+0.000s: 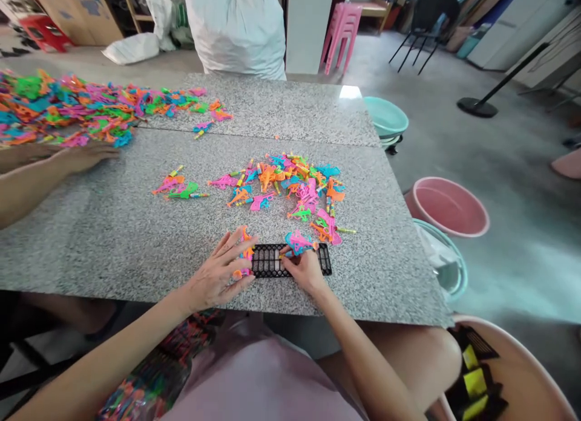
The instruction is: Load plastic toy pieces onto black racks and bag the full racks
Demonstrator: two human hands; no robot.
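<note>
A black plastic lattice rack (265, 265) lies flat near the table's front edge. My left hand (213, 276) reaches over its left end with fingers spread. Orange and pink plastic toy guns (246, 251) stand at that end, between my thumb and fingers. Over the rack's right half, my right hand (306, 273) pinches a pink toy gun (299, 239) with a blue part behind it; a short yellow-and-blue piece shows at my fingertips. Beyond the rack spreads a pile of toy guns (267, 178) in several colours, many with small striped sticks attached.
Another person's hands (86, 156) rest by a large heap of toys (68, 109) at the left. Two toy guns (184, 190) lie left of my pile. Beside the table are a pink basin (449, 206), a teal basin (385, 115) and a tub (521, 360) holding black racks.
</note>
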